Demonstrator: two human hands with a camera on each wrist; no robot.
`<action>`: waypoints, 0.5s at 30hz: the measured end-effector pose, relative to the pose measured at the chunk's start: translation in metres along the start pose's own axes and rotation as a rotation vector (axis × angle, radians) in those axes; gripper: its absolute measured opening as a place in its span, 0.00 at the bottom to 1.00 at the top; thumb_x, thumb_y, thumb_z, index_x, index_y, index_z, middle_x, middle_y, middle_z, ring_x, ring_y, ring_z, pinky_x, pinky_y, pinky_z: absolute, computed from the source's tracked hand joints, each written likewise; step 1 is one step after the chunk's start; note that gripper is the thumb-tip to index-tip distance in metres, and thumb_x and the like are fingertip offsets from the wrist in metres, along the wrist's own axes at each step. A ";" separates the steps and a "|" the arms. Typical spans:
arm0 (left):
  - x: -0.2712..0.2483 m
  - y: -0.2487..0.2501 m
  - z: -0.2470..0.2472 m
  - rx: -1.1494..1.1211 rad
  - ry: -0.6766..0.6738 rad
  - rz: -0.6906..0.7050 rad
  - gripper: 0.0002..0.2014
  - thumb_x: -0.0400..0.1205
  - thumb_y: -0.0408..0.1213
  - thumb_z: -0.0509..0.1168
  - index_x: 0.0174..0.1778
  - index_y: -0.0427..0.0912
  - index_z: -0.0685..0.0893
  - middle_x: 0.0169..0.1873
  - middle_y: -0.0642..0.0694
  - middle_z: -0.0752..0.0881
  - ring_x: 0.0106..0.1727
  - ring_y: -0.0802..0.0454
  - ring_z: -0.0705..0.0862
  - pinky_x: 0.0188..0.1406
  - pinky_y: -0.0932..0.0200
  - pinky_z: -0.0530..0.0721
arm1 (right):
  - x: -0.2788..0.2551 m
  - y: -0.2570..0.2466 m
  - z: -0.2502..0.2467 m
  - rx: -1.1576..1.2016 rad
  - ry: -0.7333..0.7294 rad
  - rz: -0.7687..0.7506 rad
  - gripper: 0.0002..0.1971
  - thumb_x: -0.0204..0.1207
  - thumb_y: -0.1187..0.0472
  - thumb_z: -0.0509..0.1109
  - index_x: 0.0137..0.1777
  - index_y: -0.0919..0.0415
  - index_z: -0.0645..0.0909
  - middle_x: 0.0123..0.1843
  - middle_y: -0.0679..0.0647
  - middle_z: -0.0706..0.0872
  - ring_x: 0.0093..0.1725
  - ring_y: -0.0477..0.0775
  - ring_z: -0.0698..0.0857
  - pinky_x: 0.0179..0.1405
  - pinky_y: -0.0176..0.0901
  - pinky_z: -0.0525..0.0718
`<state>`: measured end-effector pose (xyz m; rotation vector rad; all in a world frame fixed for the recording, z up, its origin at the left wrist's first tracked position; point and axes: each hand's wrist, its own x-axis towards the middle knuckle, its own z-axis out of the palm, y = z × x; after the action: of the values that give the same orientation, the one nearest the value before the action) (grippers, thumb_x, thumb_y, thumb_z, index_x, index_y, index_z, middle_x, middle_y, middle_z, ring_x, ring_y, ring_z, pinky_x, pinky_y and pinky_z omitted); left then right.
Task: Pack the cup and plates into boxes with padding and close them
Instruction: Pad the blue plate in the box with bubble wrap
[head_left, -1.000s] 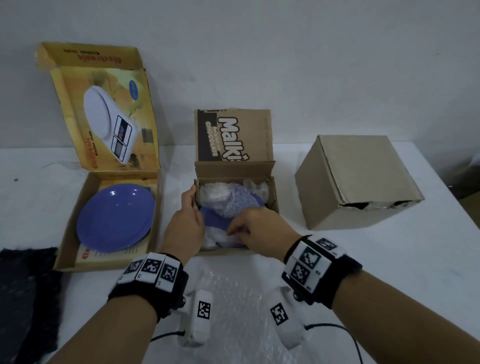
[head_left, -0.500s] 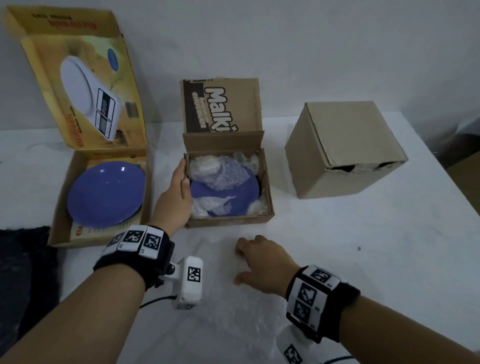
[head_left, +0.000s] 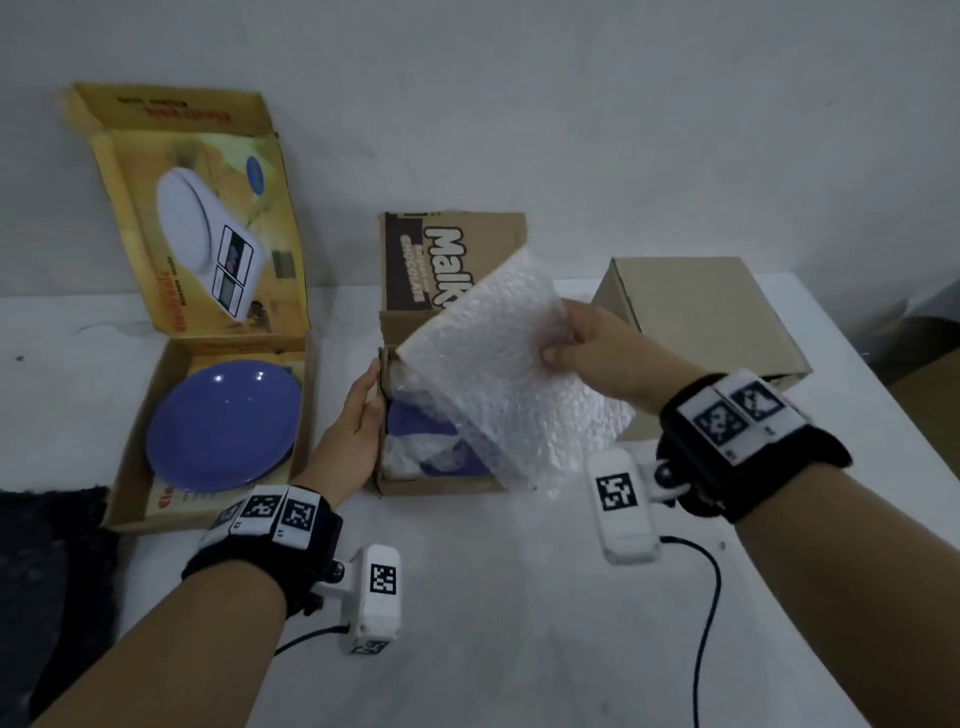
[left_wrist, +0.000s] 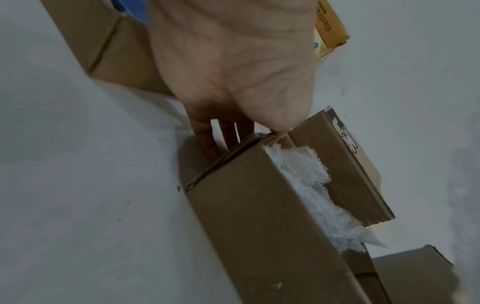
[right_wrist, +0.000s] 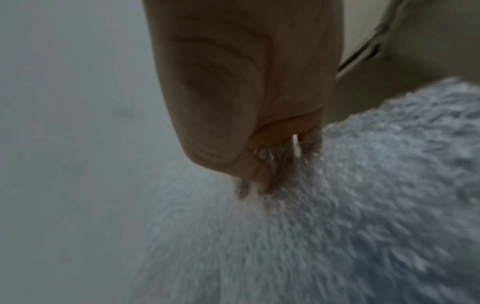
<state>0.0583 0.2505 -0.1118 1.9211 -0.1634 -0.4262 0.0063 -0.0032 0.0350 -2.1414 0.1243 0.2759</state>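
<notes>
While the right hand (head_left: 597, 353) pinches a sheet of bubble wrap (head_left: 498, 379) between thumb and fingers (right_wrist: 309, 142) and holds it tilted above the open middle box (head_left: 441, 483), the left hand (head_left: 358, 415) clasps that box's left wall, thumb on the rim and fingers (left_wrist: 207, 142) down the outside. Inside this box a blue plate (head_left: 410, 421) lies among padding; a second blue plate (head_left: 223, 423) lies bare in the open yellow box (head_left: 130, 467) on the left of the white worktop (head_left: 493, 623), and a plain cardboard box (head_left: 701, 322) stands at the right.
</notes>
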 end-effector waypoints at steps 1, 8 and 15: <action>0.000 0.000 0.000 -0.011 0.007 0.005 0.25 0.85 0.57 0.47 0.80 0.65 0.58 0.76 0.50 0.71 0.75 0.48 0.70 0.77 0.44 0.68 | 0.012 -0.002 0.005 -0.107 0.017 0.021 0.20 0.77 0.73 0.59 0.68 0.60 0.74 0.64 0.55 0.82 0.64 0.55 0.80 0.63 0.48 0.77; 0.000 0.000 0.003 0.003 0.043 0.031 0.23 0.89 0.45 0.47 0.82 0.57 0.59 0.76 0.55 0.70 0.75 0.55 0.68 0.76 0.55 0.66 | 0.040 0.017 0.071 -0.015 0.308 0.341 0.14 0.80 0.65 0.62 0.63 0.66 0.65 0.47 0.55 0.76 0.49 0.57 0.78 0.46 0.49 0.78; 0.000 -0.001 0.002 0.012 0.061 0.022 0.22 0.89 0.46 0.48 0.80 0.61 0.60 0.70 0.58 0.73 0.73 0.50 0.73 0.68 0.60 0.68 | 0.031 0.009 0.081 -0.757 0.421 -0.274 0.33 0.71 0.51 0.72 0.73 0.52 0.62 0.73 0.61 0.66 0.70 0.63 0.69 0.66 0.54 0.70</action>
<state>0.0575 0.2494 -0.1130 1.9396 -0.1471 -0.3516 0.0227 0.0602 -0.0233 -2.9039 -0.0460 -0.3530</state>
